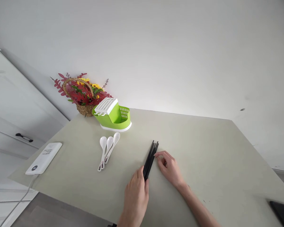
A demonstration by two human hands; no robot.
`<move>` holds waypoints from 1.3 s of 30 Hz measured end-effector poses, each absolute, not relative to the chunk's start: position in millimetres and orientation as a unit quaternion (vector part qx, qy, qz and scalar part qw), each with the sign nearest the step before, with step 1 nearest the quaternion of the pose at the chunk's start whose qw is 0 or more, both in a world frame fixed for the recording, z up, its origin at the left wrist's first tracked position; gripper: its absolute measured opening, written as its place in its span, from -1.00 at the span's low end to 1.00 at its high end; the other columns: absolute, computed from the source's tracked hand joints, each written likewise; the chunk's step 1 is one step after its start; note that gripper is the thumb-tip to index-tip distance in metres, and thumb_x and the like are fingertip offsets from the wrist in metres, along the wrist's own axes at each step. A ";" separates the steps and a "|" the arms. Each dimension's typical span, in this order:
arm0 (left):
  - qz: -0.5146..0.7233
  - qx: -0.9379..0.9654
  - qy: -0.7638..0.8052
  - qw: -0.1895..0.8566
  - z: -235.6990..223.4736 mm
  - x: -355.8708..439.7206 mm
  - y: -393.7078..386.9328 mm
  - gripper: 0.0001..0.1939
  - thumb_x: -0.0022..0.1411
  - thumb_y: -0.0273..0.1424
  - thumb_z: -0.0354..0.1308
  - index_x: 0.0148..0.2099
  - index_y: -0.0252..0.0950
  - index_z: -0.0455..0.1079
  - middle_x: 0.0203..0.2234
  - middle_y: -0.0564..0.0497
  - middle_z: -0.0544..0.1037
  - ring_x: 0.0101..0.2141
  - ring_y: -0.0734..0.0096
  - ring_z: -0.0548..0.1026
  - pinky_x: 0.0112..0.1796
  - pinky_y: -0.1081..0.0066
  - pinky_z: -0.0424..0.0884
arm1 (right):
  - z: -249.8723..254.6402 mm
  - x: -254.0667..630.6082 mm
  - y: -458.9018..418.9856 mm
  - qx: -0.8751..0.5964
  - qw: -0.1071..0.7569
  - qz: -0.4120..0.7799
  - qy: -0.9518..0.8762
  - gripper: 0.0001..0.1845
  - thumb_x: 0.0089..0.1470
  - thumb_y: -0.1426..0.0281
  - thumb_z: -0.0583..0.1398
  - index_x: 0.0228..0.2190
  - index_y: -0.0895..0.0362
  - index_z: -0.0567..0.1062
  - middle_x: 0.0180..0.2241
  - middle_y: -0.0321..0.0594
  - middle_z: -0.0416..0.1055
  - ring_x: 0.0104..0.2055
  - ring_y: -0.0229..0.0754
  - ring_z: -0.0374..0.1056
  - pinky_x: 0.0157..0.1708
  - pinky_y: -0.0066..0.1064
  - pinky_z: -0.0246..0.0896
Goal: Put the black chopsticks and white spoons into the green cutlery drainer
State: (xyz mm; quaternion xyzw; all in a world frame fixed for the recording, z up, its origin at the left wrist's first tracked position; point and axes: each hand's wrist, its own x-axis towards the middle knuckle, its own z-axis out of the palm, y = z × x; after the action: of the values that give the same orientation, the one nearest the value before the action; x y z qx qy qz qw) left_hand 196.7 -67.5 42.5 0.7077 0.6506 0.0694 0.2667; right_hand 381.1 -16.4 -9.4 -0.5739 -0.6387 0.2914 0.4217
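Note:
A bundle of black chopsticks (151,157) lies on the pale green table (203,151), pointing away from me. My left hand (135,197) rests against the bundle's near end, fingers together and laid flat. My right hand (169,168) touches the bundle's right side, fingers slightly curled with the tips against the sticks. Neither hand lifts them. Three white spoons (107,149) lie side by side to the left. Behind them stands a green cutlery holder (112,115) with a white slotted lid.
A wicker basket of red and yellow flowers (81,94) sits at the table's far left corner. A white power bank (44,158) with a cable lies near the left edge. A dark object (282,212) shows at the near right corner. White cabinets stand to the left.

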 end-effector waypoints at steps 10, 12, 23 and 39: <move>0.092 0.724 0.645 0.226 51.5 200.0 -64.7 -0.80 0.36 -0.42 0.08 0.01 -0.21 0.39 -0.14 -0.12 0.56 -0.06 0.07 0.55 -0.01 0.14 0.39 | -4.9 383.1 -20.3 -0.549 0.411 0.305 -0.661 -0.76 0.36 0.26 0.06 -0.15 -0.01 0.51 -0.20 -0.22 0.49 -0.47 -0.25 0.32 -0.45 -0.38 0.26; 0.106 0.731 0.640 0.213 47.6 200.1 -65.9 -0.83 0.34 -0.45 0.10 -0.03 -0.21 0.39 -0.17 -0.09 0.55 -0.09 0.09 0.54 -0.01 0.11 0.38 | -3.8 383.2 -20.7 -0.542 0.409 0.312 -0.665 -0.76 0.37 0.25 0.05 -0.14 0.00 0.51 -0.17 -0.21 0.49 -0.47 -0.26 0.32 -0.45 -0.37 0.26; 0.360 0.722 0.591 0.019 34.1 154.7 -46.3 -0.73 0.43 -0.27 0.11 0.11 -0.19 0.32 -0.06 -0.15 0.48 -0.01 0.10 0.46 0.02 0.12 0.42 | -1.5 385.3 -22.7 -0.541 0.407 0.324 -0.661 -0.74 0.38 0.23 0.05 -0.21 0.01 0.50 -0.26 -0.21 0.47 -0.45 -0.24 0.30 -0.46 -0.37 0.23; 0.186 0.599 0.764 -0.151 10.3 55.4 8.4 -0.37 0.30 0.11 0.07 -0.01 -0.41 0.40 -0.01 -0.34 0.39 0.00 -0.19 0.34 0.00 -0.03 0.28 | -5.3 385.2 -25.8 -0.559 0.408 0.337 -0.639 -0.70 0.37 0.18 0.06 -0.23 0.04 0.52 -0.35 -0.25 0.45 -0.48 -0.26 0.25 -0.46 -0.40 0.20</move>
State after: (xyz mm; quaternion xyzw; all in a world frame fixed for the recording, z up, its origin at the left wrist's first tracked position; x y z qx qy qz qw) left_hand 55.4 8.4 10.3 0.5992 0.7640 0.1856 -0.1512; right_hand 385.2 -25.8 -5.3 -0.5592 -0.6385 0.3368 0.4076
